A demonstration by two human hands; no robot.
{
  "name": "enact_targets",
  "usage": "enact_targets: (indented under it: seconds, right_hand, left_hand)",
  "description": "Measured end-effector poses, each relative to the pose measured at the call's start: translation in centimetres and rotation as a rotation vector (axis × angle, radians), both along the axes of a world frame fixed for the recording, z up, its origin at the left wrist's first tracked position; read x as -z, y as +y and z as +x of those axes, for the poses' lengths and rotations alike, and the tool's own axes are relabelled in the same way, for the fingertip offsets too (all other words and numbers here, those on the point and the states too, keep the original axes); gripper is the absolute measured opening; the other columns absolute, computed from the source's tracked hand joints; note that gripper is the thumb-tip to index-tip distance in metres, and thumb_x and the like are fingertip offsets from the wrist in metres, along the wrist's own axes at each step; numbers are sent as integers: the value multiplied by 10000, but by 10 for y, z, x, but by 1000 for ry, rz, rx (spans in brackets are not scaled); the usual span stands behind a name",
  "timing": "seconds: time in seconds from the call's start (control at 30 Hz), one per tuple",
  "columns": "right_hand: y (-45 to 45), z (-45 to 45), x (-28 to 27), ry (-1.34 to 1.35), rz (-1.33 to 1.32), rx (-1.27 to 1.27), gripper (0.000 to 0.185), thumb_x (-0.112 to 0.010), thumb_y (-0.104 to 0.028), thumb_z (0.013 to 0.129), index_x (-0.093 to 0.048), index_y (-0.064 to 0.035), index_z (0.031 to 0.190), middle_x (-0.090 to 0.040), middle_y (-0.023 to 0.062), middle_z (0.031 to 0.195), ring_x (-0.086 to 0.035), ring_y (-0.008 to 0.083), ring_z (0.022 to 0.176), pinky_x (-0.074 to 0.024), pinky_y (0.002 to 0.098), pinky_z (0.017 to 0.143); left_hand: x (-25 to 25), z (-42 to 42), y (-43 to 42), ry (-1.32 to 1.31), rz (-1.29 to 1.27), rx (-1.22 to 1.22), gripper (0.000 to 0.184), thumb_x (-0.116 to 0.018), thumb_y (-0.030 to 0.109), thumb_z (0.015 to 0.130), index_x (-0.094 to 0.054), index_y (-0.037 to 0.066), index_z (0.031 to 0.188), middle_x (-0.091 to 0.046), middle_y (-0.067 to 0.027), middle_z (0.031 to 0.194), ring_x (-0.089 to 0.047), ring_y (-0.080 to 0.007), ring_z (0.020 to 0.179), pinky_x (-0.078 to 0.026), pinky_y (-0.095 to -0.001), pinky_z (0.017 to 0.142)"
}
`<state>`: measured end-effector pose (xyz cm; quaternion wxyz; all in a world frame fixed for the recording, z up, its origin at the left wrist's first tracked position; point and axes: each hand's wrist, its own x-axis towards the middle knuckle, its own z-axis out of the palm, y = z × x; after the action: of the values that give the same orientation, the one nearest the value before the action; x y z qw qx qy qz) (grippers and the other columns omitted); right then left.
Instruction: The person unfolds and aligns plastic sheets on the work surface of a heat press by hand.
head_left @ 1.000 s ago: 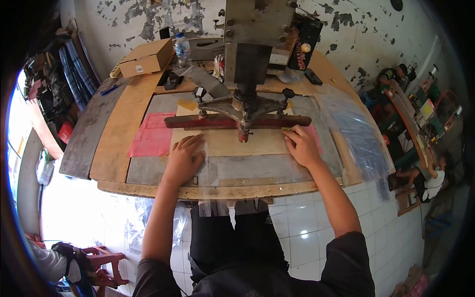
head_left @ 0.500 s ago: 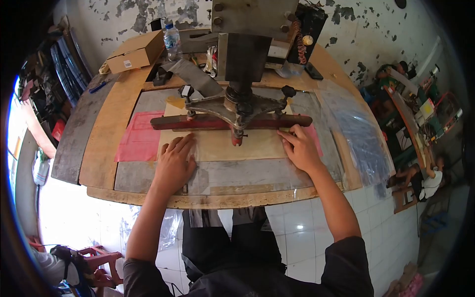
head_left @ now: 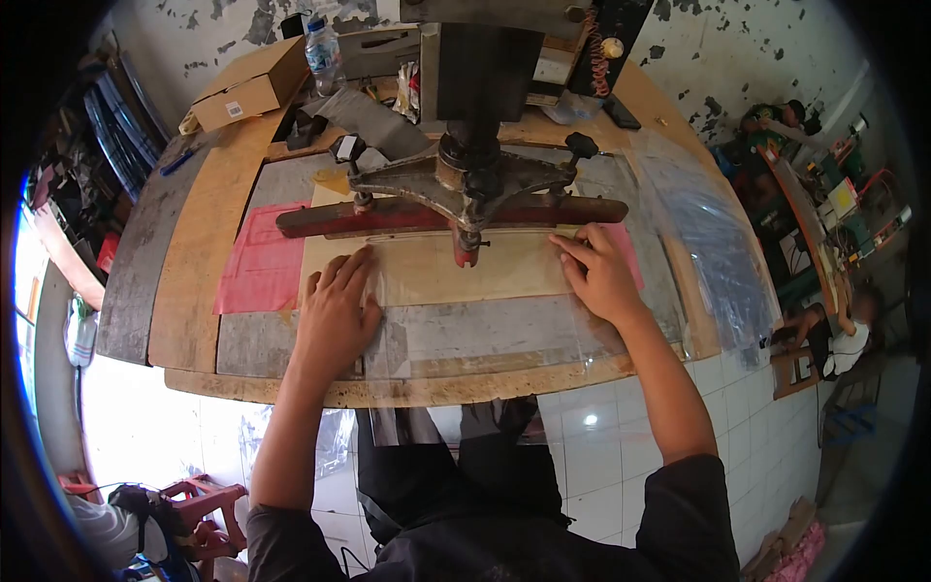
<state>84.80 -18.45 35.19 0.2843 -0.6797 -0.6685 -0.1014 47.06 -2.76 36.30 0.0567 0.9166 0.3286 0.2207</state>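
Note:
A clear plastic sheet (head_left: 456, 339) lies across the bed of a press and hangs over the table's front edge. My left hand (head_left: 339, 306) rests at its left side, palm down, fingers stretched out. On the right, my right hand (head_left: 601, 272) has its thumb and bent fingers at the sheet's far right corner, apparently gripping it. Under the plastic is a cream-coloured board (head_left: 417, 276). Just beyond my fingertips, the press's long red bar (head_left: 388, 215) hangs below a three-armed metal head (head_left: 465, 179). Pink sheets (head_left: 262, 257) show at either side.
A cardboard box (head_left: 247, 82), a water bottle (head_left: 323, 53) and a phone (head_left: 621, 112) stand at the back. More clear plastic (head_left: 722, 262) is piled on the right of the wooden table (head_left: 194, 252). People sit at another bench (head_left: 815, 233) on the far right.
The view has tilted down slightly, so the press and table sit higher. Both hands stay at the sheet's sides, by the bar, in much the same pose.

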Motion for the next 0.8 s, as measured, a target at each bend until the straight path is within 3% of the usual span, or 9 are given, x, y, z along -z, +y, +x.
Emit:
enact_targets:
  seconds: [0.3, 0.8]
  right_hand:
    - [0, -4, -2, 120, -54, 14, 324, -717, -94, 959, -774, -96, 1277, -594, 117, 1064, -638, 291, 985, -547, 401, 874]
    - [2, -6, -5, 82, -66, 29, 338, -723, -56, 950, -775, -99, 1281, -571, 104, 1030, -617, 269, 876, -525, 394, 758]
  left_hand:
    - [0, 0, -2, 13, -17, -7, 529, -595, 131, 919, -589, 18, 1436, -557, -120, 1565, -503, -323, 1427, -383, -490, 1174]
    - [4, -1, 2, 25, -10, -24, 531, -604, 149, 932, -596, 24, 1448, -558, -106, 1575, -499, -310, 1442, -382, -481, 1180]
